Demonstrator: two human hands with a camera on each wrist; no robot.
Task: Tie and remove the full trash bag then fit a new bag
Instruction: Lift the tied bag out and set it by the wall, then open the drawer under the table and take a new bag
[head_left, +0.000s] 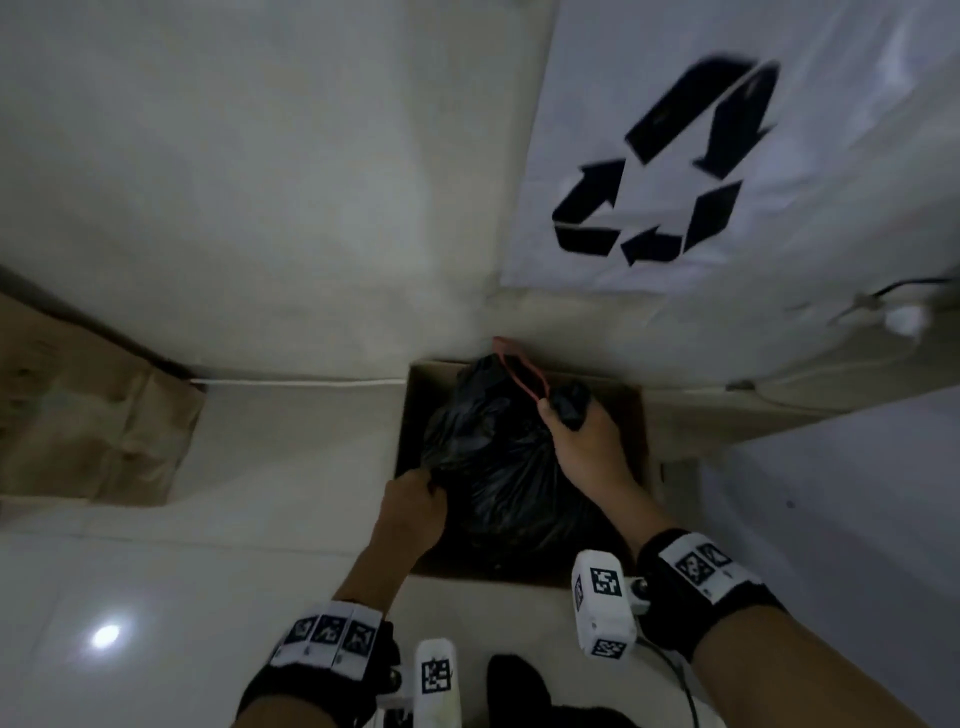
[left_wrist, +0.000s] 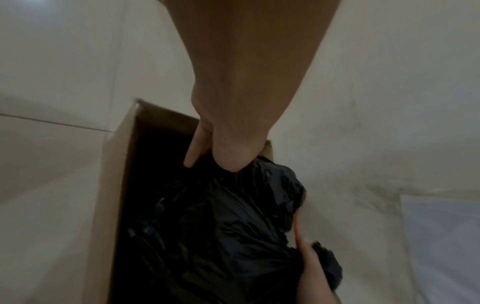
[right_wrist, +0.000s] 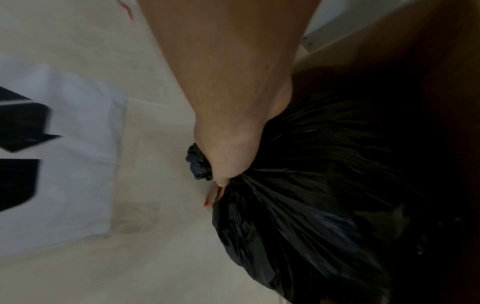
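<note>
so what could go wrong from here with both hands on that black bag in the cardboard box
The thin black plastic trash bag may tear where the left hand grips one bunched edge. The red drawstring by the right hand hangs loose, so the top could reopen. The brown cardboard box might lift too.

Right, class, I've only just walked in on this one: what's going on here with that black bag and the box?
A person is closing up a full black trash bag that sits inside a cardboard box on the floor. The left hand grips a bunch of the bag's plastic at its near left side. The right hand holds a gathered wad of the bag's top along with the red drawstring, which loops up toward the wall. The bag is still in the box, and no finished knot is visible.
</note>
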